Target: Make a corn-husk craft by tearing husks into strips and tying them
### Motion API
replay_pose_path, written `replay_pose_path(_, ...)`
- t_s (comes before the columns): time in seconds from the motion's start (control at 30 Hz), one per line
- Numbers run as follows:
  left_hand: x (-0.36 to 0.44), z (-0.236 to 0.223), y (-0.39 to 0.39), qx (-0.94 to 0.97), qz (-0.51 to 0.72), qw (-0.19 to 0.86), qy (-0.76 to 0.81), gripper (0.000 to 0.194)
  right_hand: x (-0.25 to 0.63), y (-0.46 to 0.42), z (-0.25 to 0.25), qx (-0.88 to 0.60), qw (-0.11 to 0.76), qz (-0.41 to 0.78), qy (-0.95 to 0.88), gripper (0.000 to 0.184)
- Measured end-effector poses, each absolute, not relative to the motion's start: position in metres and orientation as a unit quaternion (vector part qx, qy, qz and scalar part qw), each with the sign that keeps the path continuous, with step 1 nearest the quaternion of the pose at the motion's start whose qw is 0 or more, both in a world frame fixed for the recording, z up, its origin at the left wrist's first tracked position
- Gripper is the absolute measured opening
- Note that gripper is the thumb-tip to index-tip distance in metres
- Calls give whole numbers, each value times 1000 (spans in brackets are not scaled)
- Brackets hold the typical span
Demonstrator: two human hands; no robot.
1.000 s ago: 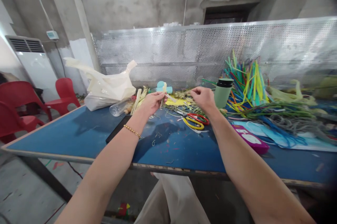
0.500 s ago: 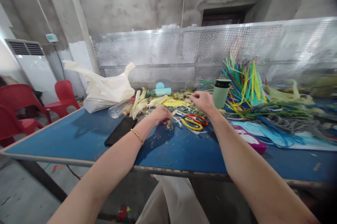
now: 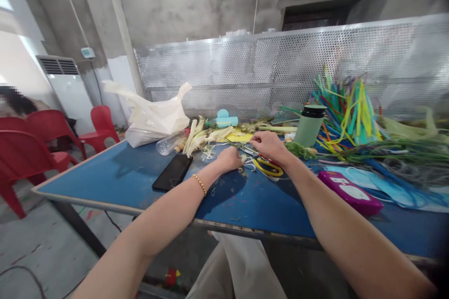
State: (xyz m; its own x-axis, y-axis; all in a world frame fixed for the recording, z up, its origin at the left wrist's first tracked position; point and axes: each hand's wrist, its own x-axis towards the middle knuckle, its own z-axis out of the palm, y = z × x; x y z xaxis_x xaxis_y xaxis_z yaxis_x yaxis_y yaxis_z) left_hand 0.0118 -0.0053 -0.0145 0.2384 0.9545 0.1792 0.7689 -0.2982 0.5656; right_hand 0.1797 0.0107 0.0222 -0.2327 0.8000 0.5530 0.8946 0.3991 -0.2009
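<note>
My left hand [image 3: 229, 158] rests on the blue table [image 3: 115, 179], fingers curled shut over small pale scraps that I cannot make out clearly. Close to its right, my right hand [image 3: 266, 143] hovers with fingers bent in a pinch just above the yellow-handled scissors [image 3: 268, 168] and a red-handled pair partly hidden under it. Pale corn husk strips [image 3: 198, 133] lie just beyond the left hand. A gold bead bracelet [image 3: 200, 184] circles my left wrist.
A black phone [image 3: 172, 172] lies left of my left arm. A green flask [image 3: 309, 125], a bundle of coloured strips [image 3: 345, 109], a magenta case [image 3: 349, 192], a clear bottle [image 3: 170, 142] and a white plastic bag [image 3: 152, 116] ring the work spot. Red chairs [image 3: 42, 144] stand at left.
My left hand has come down from holding a strip up near the blue object to the tabletop, curled on scraps. The right hand has lowered towards the scissors. The view has shifted left.
</note>
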Motion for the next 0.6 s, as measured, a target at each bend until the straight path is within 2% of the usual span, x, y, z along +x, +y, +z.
replay_pose_path(0.07,12,-15,-6,767,253,161,567,7,176,8,22,-530,287,-75,-794,23)
replay_pose_path(0.23,9,-12,-10,779,263,115,558,29,180,8,23,-521,321,-90,-786,23)
replay_pose_path(0.3,8,-9,-11,786,285,93,541,27,183,9,23,-518,341,-96,-778,23)
replay_pose_path(0.4,4,-2,-9,796,330,70,502,12,185,11,23,-512,359,-101,-774,23)
replay_pose_path(0.6,-29,14,-2,745,381,-15,547,16,182,9,24,-510,359,-108,-774,22)
